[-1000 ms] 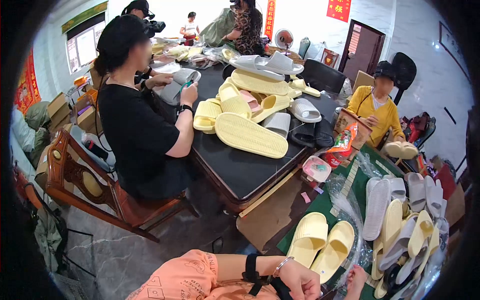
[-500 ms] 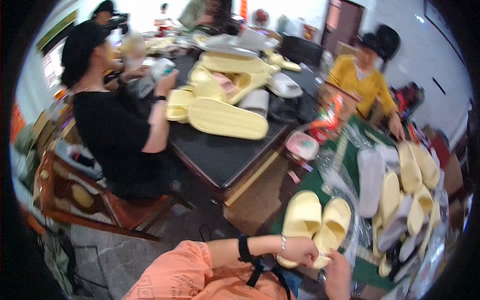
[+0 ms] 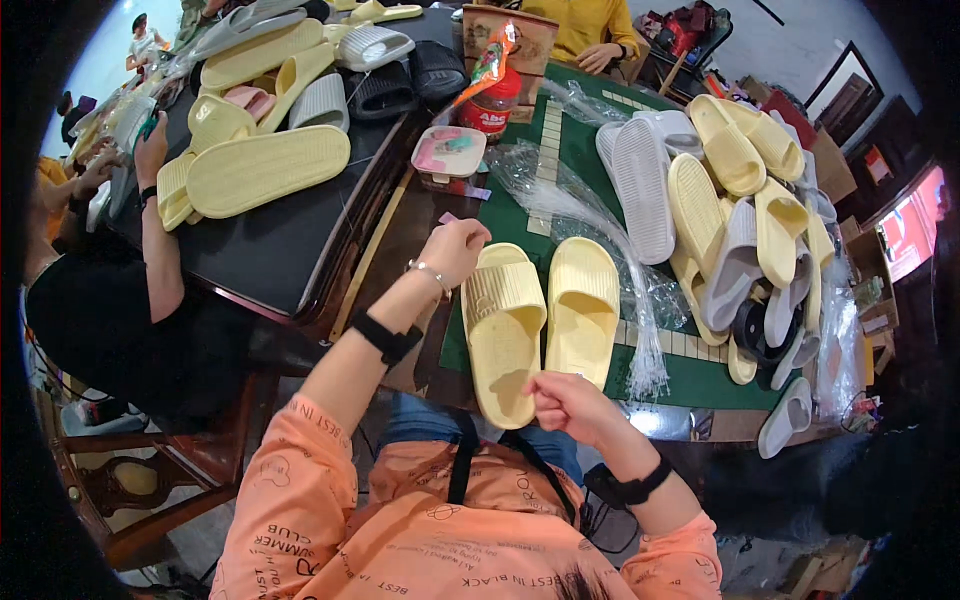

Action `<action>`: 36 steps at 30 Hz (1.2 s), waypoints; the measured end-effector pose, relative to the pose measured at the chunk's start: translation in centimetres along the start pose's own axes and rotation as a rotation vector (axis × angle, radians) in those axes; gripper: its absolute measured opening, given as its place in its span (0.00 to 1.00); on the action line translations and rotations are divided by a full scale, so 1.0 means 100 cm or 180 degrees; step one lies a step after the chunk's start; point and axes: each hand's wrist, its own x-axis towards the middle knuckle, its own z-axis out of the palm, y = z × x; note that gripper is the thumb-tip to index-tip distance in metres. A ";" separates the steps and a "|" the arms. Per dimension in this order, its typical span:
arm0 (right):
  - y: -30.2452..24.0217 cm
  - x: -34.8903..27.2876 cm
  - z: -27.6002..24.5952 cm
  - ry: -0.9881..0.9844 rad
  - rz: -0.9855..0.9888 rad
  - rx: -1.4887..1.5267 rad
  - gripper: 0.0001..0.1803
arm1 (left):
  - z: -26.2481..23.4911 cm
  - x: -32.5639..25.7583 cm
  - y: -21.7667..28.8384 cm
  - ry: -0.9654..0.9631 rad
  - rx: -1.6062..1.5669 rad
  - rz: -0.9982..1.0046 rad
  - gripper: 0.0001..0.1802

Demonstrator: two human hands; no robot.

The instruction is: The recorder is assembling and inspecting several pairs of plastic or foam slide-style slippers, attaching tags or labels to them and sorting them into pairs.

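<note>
A pair of yellow slippers lies side by side in front of me, the left slipper (image 3: 505, 345) and the right slipper (image 3: 583, 315), toes pointing away. My left hand (image 3: 455, 250) is over the table's edge by the left slipper's toe, fingers pinched together; whatever they hold is too small to make out. Curled closed, my right hand (image 3: 572, 405) is at the heels of the pair, over the gap between them. What lies inside its fingers is hidden. Small purple and pink strips (image 3: 465, 190) lie beyond my left hand.
Yellow and grey slippers (image 3: 740, 230) are heaped at the right, beside clear plastic and a bundle of white ties (image 3: 640, 340). A lidded tub (image 3: 447, 152) and red jar (image 3: 495, 105) stand ahead. More slippers (image 3: 270, 170) cover the black table, where a person in black (image 3: 130, 320) sits.
My view has swung down and to the right. My hands, together near the heels before, have parted: the left has moved out to the toe side, while the right stays by the heels.
</note>
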 end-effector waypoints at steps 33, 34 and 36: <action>-0.032 -0.121 -0.002 0.2493 -0.1461 -0.4295 0.05 | 0.071 0.040 0.027 -0.0847 0.0035 -0.0662 0.08; -0.031 -0.115 -0.005 0.2287 -0.1886 -0.4781 0.05 | 0.076 0.041 0.024 -0.0810 0.0128 -0.0397 0.09; -0.037 -0.102 -0.006 0.2091 -0.2809 -0.5508 0.08 | 0.083 0.042 0.026 -0.0891 0.0232 -0.0136 0.09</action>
